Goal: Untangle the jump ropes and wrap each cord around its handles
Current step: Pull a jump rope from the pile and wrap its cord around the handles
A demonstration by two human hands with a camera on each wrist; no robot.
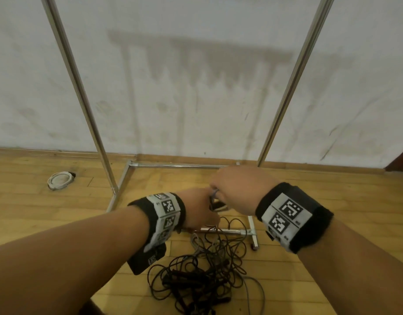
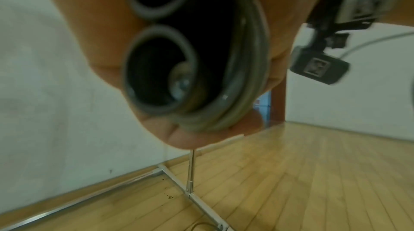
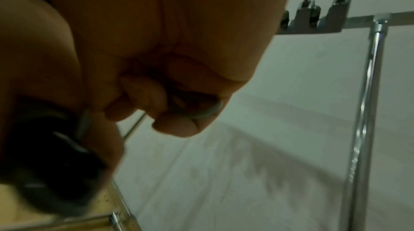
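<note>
My left hand (image 1: 200, 208) grips a pair of black jump rope handles (image 2: 161, 73) held side by side, with grey cord (image 2: 244, 79) wound around them in several turns. Their open ends face the left wrist camera. My right hand (image 1: 232, 189) sits just right of the left one, fingers curled, pinching the grey cord (image 3: 208, 111) close to the handles. Below both hands a tangled pile of dark ropes (image 1: 202, 276) with black handles lies on the wooden floor, and a loose grey cord (image 1: 248, 289) trails out of it.
A chrome rack frame (image 1: 173, 165) stands against the white wall, its two uprights (image 1: 82, 96) rising either side of my hands and a wheeled foot (image 1: 254, 237) near the pile. A round white floor fitting (image 1: 59, 179) sits at the left. Wooden floor stretches right.
</note>
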